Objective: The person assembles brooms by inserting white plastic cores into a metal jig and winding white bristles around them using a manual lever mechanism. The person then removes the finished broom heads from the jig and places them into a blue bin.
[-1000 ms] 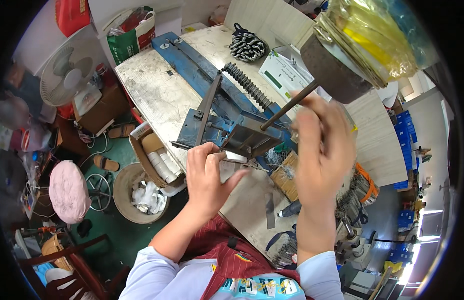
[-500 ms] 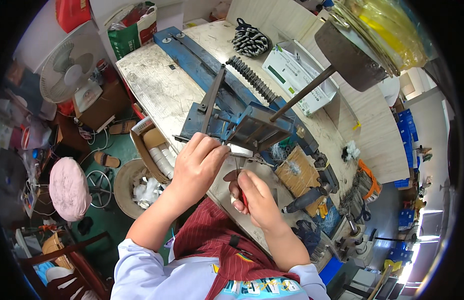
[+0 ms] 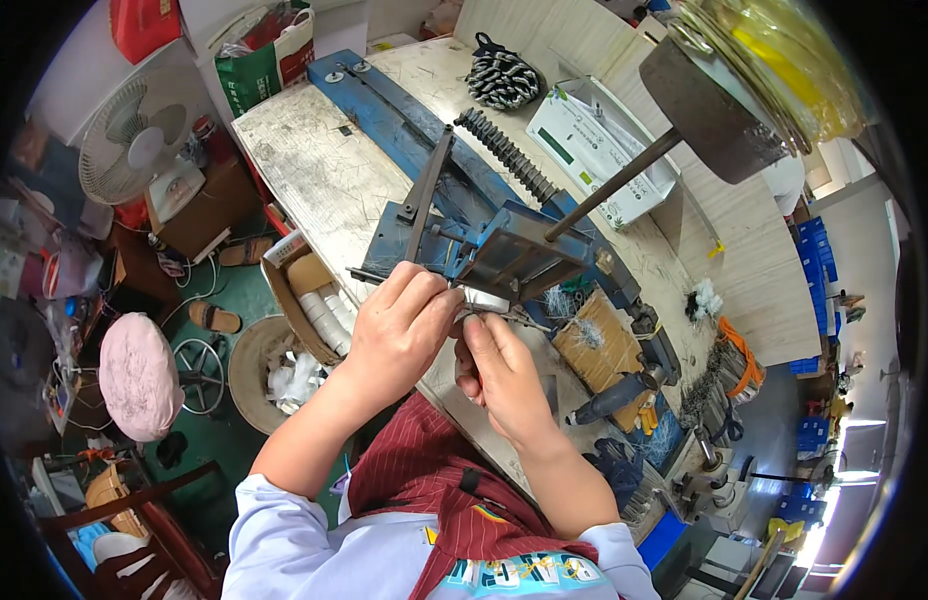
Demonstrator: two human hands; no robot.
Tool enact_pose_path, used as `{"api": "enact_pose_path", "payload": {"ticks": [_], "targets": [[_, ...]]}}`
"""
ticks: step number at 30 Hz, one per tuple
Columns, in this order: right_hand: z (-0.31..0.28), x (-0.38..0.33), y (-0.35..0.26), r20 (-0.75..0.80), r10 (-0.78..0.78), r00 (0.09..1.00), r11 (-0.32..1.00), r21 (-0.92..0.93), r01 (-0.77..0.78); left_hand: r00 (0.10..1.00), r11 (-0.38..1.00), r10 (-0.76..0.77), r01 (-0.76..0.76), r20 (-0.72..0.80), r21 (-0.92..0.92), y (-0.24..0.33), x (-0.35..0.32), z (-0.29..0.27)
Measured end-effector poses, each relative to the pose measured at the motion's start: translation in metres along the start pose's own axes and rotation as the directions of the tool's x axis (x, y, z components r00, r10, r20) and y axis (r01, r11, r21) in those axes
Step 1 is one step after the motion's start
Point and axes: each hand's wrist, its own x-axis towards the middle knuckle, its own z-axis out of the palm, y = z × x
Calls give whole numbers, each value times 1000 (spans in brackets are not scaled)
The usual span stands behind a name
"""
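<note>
At the front of a blue metal bench machine [image 3: 529, 250], my two hands work close together. My left hand [image 3: 402, 325] is closed, its fingertips pinched at the machine's front edge beside a thin metal rod [image 3: 367, 276]; what they pinch is hidden. Just right of and below it, my right hand [image 3: 502, 372] is closed around a red-handled tool, now almost wholly covered by the fingers. Its thumb and forefinger tips nearly touch the left fingertips. A dark lever arm [image 3: 430, 185] slants up from the machine above my left hand.
A heavy round weight [image 3: 709, 110] on a rod overhangs the back right. Wire scraps lie on cardboard [image 3: 599, 345] right of my hands. A white box [image 3: 604, 150] and a bundle of striped cord [image 3: 504, 78] sit farther back. A waste bin [image 3: 249, 375] stands left, below the table.
My right hand has moved up and slightly right toward the left fingertips, and the tool's red handle has gone from sight. My left hand has stayed nearly in place.
</note>
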Motion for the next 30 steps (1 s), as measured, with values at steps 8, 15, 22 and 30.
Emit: {"api": "enact_pose_path", "payload": {"ticks": [8,15,22,30], "targets": [[-5,8,12,-41,-118,992,990,-85,114,998,997,56,-57,23,57,0,0,0],[-9,4,15,-22,-66,998,993,-98,63,999,995,43,-42,-4,93,1,-1,0],[-23,-15,26,-174,-402,899,894,-286,344,998,997,-40,44,-55,63,7,0,4],[-31,26,14,-16,-867,498,313,-796,519,995,995,-95,95,-34,2,0,-2,6]]}}
